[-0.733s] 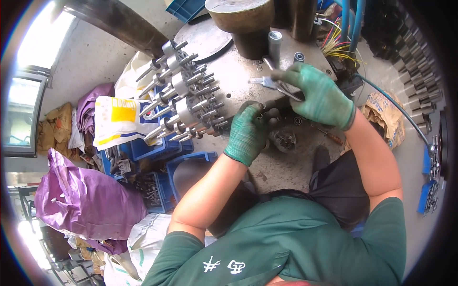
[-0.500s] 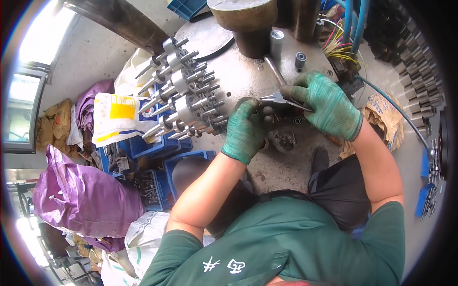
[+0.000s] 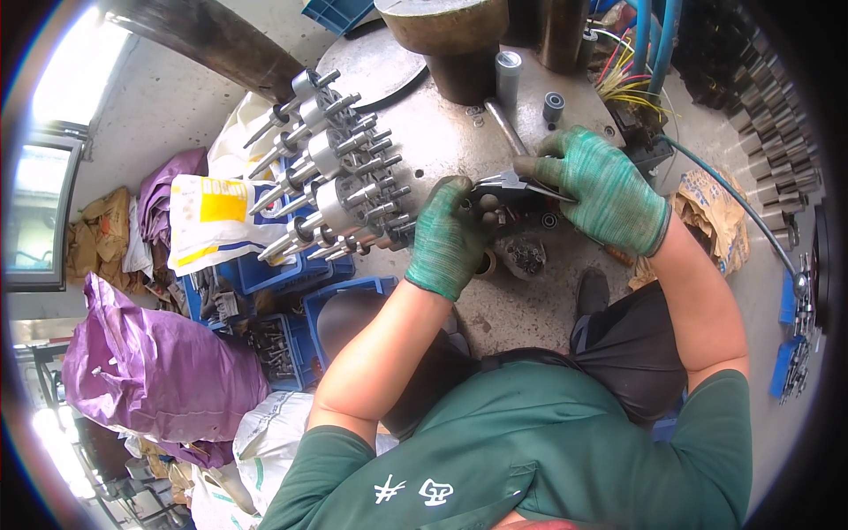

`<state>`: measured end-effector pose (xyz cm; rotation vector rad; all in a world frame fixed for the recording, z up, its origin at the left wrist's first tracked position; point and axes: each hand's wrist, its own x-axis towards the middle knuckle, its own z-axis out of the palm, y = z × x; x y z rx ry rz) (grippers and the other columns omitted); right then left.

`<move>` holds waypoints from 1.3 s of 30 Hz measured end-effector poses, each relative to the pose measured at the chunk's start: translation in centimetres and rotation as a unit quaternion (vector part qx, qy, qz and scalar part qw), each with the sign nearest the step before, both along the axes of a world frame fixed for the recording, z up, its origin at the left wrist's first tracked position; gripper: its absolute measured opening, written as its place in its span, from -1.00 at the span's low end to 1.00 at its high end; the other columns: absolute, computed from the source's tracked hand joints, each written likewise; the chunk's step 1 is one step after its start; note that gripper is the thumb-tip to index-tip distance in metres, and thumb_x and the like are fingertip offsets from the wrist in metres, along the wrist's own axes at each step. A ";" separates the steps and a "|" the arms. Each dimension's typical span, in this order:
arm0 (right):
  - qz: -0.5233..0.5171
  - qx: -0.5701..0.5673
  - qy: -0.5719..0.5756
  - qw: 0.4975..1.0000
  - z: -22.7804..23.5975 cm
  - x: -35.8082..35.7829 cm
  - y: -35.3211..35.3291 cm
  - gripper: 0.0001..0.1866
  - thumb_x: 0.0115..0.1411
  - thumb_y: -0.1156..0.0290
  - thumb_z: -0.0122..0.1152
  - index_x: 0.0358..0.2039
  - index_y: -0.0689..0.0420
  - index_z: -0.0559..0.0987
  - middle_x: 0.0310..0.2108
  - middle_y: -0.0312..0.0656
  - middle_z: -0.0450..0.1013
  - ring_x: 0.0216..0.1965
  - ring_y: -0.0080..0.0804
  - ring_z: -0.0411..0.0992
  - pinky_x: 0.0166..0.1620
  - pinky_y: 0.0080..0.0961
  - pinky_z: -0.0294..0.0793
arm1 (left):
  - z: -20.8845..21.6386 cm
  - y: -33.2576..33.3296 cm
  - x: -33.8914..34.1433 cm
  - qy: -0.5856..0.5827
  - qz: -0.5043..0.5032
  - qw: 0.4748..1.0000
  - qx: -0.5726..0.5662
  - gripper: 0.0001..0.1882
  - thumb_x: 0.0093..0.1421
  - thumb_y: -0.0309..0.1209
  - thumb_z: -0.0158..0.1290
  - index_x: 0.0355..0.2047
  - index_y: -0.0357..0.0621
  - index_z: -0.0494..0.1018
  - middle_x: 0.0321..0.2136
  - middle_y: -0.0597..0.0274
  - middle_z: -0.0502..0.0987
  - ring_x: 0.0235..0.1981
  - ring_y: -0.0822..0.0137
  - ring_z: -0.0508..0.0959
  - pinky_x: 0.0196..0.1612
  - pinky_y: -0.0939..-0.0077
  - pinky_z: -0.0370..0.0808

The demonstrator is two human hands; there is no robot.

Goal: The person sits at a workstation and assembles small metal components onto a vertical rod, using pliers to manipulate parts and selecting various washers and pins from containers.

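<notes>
Seen from above, my right hand (image 3: pixel 609 190) in its green glove grips a pair of pliers (image 3: pixel 512 184), whose tip meets a small dark part (image 3: pixel 488 206) that my gloved left hand (image 3: pixel 446 238) pinches against the round metal machine table (image 3: pixel 442 132). The part sits at the table's near edge, just beside a cluster of steel spindles (image 3: pixel 331 172), and I judge the fitting is underway, not finished. Compared with 0.7 seconds ago, my right hand has dropped lower and brought the pliers in to the part.
</notes>
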<state>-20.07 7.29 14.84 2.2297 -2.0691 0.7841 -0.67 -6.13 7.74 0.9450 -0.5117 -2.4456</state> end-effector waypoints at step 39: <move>-0.059 0.191 -0.438 0.876 -3.5 3.9 -14.5 -0.41 0.29 0.37 0.22 0.35 0.07 0.51 -0.30 -0.09 0.67 -0.43 -0.53 0.58 -0.20 -0.50 0.66 | -5.8 4.8 0.2 -0.071 -0.174 0.978 -0.087 -0.62 0.48 -0.39 -0.01 0.23 -0.29 0.35 -0.14 0.04 0.59 -0.24 0.17 0.62 -0.20 0.31 0.60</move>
